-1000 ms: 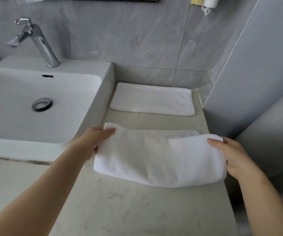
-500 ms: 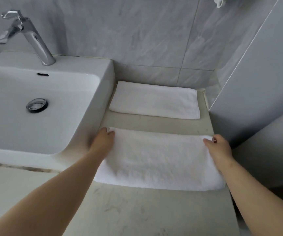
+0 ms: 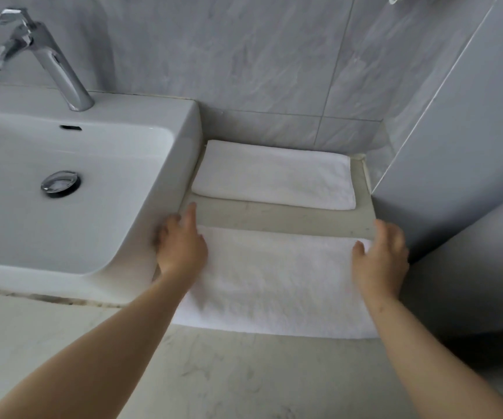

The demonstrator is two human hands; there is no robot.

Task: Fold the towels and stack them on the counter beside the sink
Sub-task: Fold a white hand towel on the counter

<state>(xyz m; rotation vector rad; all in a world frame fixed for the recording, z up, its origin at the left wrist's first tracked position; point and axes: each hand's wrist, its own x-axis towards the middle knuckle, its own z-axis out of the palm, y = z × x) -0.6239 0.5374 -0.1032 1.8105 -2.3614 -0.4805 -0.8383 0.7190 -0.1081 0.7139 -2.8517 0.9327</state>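
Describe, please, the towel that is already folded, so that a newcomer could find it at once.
Start at the white sink; on the counter to its right lie two white towels. The folded towel is the farther one, against the grey tiled wall. It is smaller and untouched, while the near towel has the left hand and right hand at its ends.

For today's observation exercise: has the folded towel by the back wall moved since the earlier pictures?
No. The folded towel lies against the sink's side near the wall, as before.

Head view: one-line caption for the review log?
Both hands, left and right, flatten a folded towel beside the sink.
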